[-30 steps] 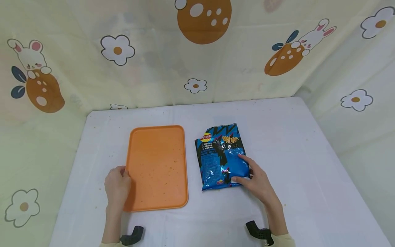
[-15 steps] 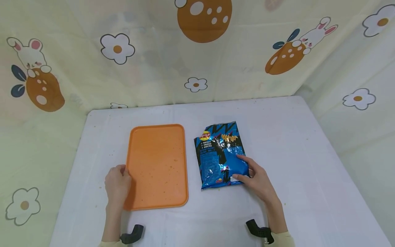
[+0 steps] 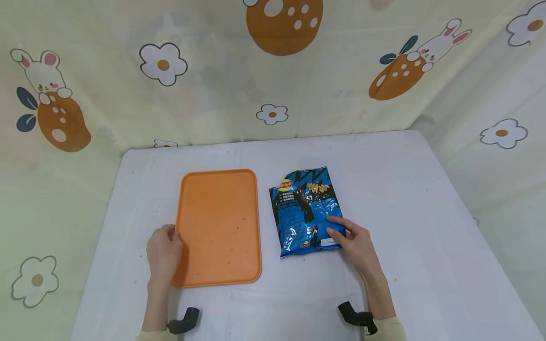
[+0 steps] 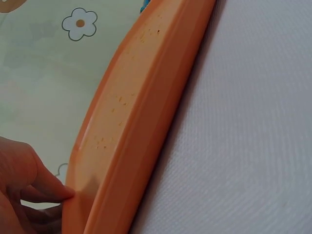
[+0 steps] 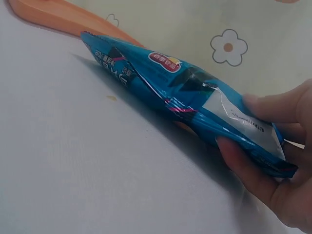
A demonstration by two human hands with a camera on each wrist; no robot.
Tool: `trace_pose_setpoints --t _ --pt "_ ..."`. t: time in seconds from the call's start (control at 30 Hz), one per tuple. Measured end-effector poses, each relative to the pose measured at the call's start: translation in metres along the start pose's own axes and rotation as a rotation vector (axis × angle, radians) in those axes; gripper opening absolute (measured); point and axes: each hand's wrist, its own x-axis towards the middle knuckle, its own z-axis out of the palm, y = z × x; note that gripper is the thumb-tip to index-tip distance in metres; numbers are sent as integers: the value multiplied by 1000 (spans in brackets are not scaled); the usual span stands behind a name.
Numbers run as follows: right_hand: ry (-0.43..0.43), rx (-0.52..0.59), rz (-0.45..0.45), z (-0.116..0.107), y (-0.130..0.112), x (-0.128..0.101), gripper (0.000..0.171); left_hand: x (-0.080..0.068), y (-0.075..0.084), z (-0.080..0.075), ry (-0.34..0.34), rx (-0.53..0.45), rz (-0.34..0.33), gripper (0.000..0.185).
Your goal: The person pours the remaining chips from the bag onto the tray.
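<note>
On the table lies an orange tray (image 3: 219,208), seen long and from its side as the tray (image 4: 141,131) in the left wrist view. My left hand (image 3: 164,251) pinches its left rim, thumb and fingertips at the edge. To the tray's right is a blue and black chip bag (image 3: 298,213), its top edge uneven. The lower right corner of this bag is in my right hand (image 3: 356,244), thumb and index finger on the printed face, other fingers partly hidden. A white label shows on the bag (image 5: 180,97) between the fingers in the right wrist view.
Crumbs (image 3: 243,222) are scattered over the tray, and a few specks lie on the white tablecloth (image 3: 273,308). A curtain (image 3: 213,94) printed with rabbits and flowers hangs behind the table. Each wrist carries a black camera mount (image 3: 184,321).
The right thumb has shifted slightly up on the bag's face, baring more of the white label. The left hand and tray hold still; the whole view has drifted a little.
</note>
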Motion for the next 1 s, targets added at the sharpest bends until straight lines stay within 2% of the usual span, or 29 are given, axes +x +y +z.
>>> trace_pose_setpoints --t 0.17,0.37,0.5,0.73,1.0 --pt "14 13 5 0 -4 3 44 1 1 0 4 -3 6 29" --pt "7 21 -56 -2 -11 1 43 1 2 -1 14 -9 10 28" --pt "7 -10 -98 -3 -15 -1 42 1 1 -1 21 -13 15 25" --pt "6 -72 -198 -4 -22 -4 38 4 -3 -2 -21 -23 -13 27" --pt "10 -150 -307 -7 -27 -4 36 7 -10 -2 -14 -37 29 24"
